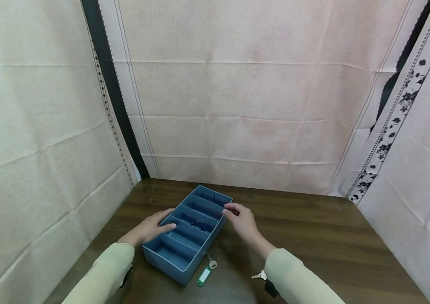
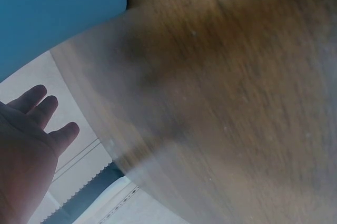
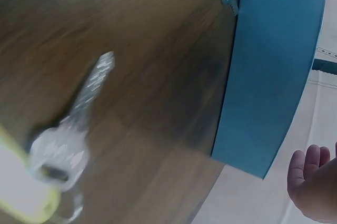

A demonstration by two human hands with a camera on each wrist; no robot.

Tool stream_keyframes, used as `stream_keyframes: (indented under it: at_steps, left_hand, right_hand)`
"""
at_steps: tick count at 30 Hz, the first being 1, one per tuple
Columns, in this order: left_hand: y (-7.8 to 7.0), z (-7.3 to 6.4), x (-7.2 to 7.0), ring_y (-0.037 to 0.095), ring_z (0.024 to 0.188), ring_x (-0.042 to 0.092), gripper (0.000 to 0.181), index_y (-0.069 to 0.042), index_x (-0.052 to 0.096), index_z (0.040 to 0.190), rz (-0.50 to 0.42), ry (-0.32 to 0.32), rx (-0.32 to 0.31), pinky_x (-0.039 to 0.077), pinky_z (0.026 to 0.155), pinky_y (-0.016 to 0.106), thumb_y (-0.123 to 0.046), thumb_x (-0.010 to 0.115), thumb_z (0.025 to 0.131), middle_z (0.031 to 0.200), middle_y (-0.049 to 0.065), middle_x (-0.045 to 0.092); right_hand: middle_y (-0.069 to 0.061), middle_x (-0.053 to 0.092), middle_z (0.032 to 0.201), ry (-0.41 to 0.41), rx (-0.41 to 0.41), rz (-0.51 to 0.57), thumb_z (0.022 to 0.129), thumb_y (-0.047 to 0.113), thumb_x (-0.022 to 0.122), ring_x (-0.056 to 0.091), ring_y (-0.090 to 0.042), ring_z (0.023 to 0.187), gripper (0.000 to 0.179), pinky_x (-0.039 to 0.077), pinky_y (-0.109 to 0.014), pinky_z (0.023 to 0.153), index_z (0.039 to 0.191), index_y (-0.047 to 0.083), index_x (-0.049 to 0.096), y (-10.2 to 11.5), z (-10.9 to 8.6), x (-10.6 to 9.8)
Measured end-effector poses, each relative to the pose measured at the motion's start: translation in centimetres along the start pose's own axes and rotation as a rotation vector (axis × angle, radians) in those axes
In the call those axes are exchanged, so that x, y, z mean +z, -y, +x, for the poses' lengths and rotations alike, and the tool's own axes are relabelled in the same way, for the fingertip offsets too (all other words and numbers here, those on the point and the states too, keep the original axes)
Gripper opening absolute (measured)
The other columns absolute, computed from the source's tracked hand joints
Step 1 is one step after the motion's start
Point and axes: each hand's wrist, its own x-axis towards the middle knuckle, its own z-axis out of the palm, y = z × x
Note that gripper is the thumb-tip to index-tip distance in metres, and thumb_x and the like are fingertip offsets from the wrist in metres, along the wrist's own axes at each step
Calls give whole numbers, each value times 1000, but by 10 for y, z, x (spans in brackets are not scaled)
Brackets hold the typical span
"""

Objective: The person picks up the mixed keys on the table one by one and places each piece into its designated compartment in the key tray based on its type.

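A blue divided box [image 1: 186,270] lies slantwise on the wooden table. Its middle compartment holds small dark items [image 1: 196,223] too unclear to name. My left hand [image 1: 148,228] rests at the box's left side, thumb reaching over the rim and fingers extended; in the left wrist view, several straight fingers [image 2: 45,108] show below the blue box wall. At the far right rim is my right hand [image 1: 242,221], its thumb and forefinger tips close together, nothing visible between them. Whether they touch the rim I cannot tell. In the right wrist view its fingers [image 3: 310,163] curl loosely.
A key with a green tag [image 1: 204,275] lies against the box's near right side. Under my right forearm is another key [image 1: 259,275], whose yellow-edged tag [image 3: 23,182] shows in the right wrist view. Pale cloth walls [image 1: 237,93] enclose the wooden table [image 1: 306,236].
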Motion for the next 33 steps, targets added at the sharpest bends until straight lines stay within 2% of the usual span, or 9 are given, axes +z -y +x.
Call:
stream_keyframes:
  at_steps: [5, 12, 17, 24, 33]
  left_hand:
    - [1, 1, 0, 44, 143, 28, 79, -27, 33, 156, 2, 0, -4, 24, 107, 71, -67, 54, 91, 158, 15, 33]
    - [0, 1, 0, 45, 143, 28, 77, -28, 33, 156, 6, 0, 5, 24, 106, 72, -66, 54, 92, 158, 15, 32]
    - [0, 0, 0, 46, 142, 30, 78, -26, 35, 155, 11, -3, 6, 26, 105, 72, -66, 55, 91, 156, 16, 34]
    - [2, -2, -2, 47, 141, 31, 76, -26, 36, 155, -15, 4, 6, 26, 104, 73, -64, 56, 92, 156, 17, 35]
    - [4, -6, -4, 47, 141, 30, 73, -24, 35, 156, -46, 5, -5, 26, 105, 72, -59, 55, 95, 156, 18, 34]
  right_hand:
    - [-6, 69, 107, -15, -33, -36, 96, 16, 67, 61, -20, 95, 24, 52, -28, 80, 116, 3, 71, -4, -13, -16]
    - [-3, 70, 106, -12, 6, -72, 95, 16, 69, 63, -16, 97, 18, 52, -25, 83, 111, 9, 73, -12, -33, -35]
    - [-10, 69, 112, 21, 18, -63, 94, 18, 70, 64, -18, 100, 21, 52, -26, 82, 113, 8, 72, -19, -50, -51]
    - [-6, 69, 111, 39, 74, -94, 94, 21, 70, 64, -17, 100, 25, 52, -26, 80, 115, 8, 71, -30, -69, -76]
    - [-13, 70, 112, 12, 84, -157, 92, 20, 72, 64, -14, 97, 28, 52, -25, 80, 113, 2, 71, -51, -93, -112]
